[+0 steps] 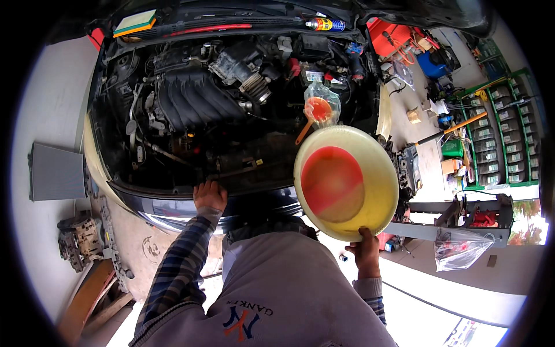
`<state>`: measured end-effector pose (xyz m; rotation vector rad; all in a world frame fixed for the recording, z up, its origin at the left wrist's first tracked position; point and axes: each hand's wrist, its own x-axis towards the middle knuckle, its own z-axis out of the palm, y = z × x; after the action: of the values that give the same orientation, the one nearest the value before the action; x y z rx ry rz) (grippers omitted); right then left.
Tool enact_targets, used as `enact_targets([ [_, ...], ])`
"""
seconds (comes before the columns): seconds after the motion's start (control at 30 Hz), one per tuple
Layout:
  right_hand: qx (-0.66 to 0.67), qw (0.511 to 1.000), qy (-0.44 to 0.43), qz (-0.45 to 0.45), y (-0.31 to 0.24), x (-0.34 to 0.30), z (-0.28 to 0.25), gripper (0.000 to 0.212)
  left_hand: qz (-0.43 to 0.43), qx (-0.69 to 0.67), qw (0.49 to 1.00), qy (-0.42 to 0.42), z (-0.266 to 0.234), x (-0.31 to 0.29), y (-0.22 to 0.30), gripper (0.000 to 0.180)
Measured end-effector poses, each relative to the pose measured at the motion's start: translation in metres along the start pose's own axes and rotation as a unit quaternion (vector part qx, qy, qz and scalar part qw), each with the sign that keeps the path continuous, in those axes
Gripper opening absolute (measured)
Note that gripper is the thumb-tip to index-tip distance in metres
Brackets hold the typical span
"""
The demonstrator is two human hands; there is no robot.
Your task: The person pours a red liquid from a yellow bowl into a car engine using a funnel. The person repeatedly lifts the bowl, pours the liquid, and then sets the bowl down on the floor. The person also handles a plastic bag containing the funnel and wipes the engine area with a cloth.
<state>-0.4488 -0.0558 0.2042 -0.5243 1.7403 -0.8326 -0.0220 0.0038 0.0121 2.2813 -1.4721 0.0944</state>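
My right hand (366,254) grips the near rim of a pale yellow basin (381,173), which is tilted away from me over the front right of the engine bay. Pinkish-red liquid (332,179) lies in the basin. Just beyond its far rim, a red-orange round vessel (318,109), perhaps a funnel, sits in clear plastic. An orange handle (303,132) sticks out beside it. My left hand (210,196) rests on the front edge of the engine bay, its fingers laid over the edge and holding nothing.
A black ribbed engine cover (196,99) fills the left of the bay. An air filter (134,22) and a spray can (325,24) lie along the far edge. Green shelving (503,133) stands at right, near a bench with a clear plastic bag (462,248). Car parts (81,240) lie at left.
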Motion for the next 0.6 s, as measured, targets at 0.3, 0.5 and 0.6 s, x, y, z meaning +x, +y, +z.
enact_targets([
  [0.3, -0.007, 1.000, -0.002, 0.001, -0.0013, -0.0013, 0.0014, 0.030, 0.003, -0.010, 1.000, 0.005, -0.0032, 0.0010, 0.0017, 0.018],
  [0.5, -0.009, 1.000, -0.006, -0.001, -0.0011, -0.0010, 0.0014, 0.032, -0.001, -0.009, 1.000, -0.004, -0.0029, 0.0009, 0.0013, 0.018],
  [0.6, -0.014, 1.000, -0.003, 0.004, -0.0017, -0.0012, 0.0019, 0.032, 0.003, -0.006, 1.000, 0.003, -0.0006, 0.0001, -0.0002, 0.018],
])
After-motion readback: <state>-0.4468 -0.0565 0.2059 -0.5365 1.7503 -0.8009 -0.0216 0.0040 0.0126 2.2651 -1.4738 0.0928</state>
